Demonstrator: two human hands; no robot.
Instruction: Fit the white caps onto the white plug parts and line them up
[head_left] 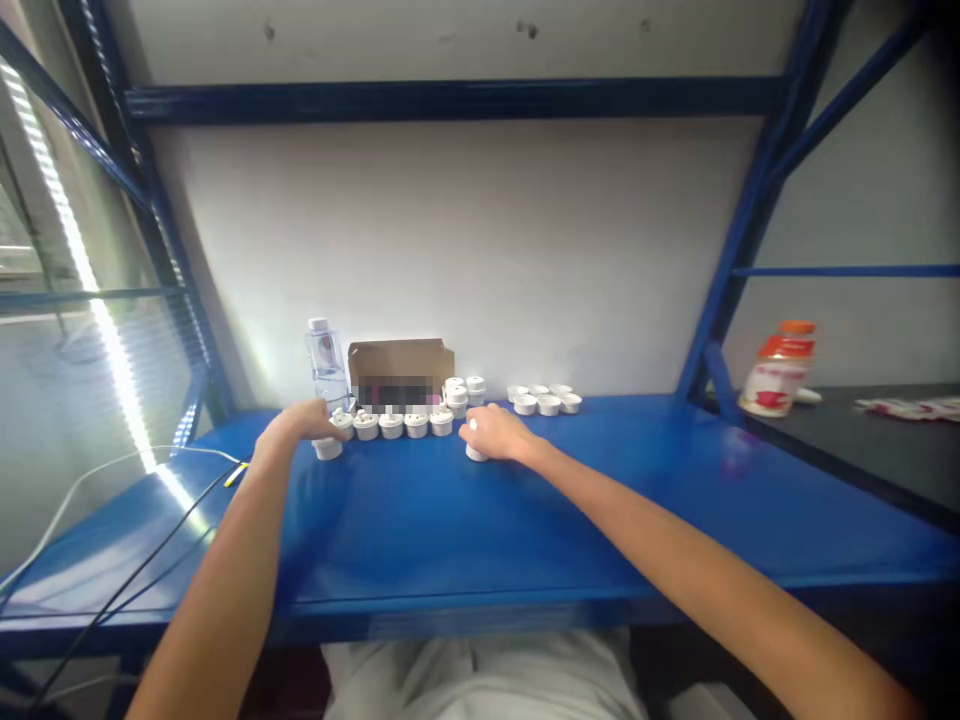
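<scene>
Both my arms reach forward over a blue bench. My left hand is curled over a small white round cap-like part standing on the bench. My right hand grips another small white part on the bench top. Between the hands runs a row of several similar white parts. Two short stacks of them stand just behind my right hand.
A clear water bottle and a brown cardboard box stand at the back wall. More white parts lie to the right. An orange-capped bottle sits on the dark bench at right. Cables trail at left.
</scene>
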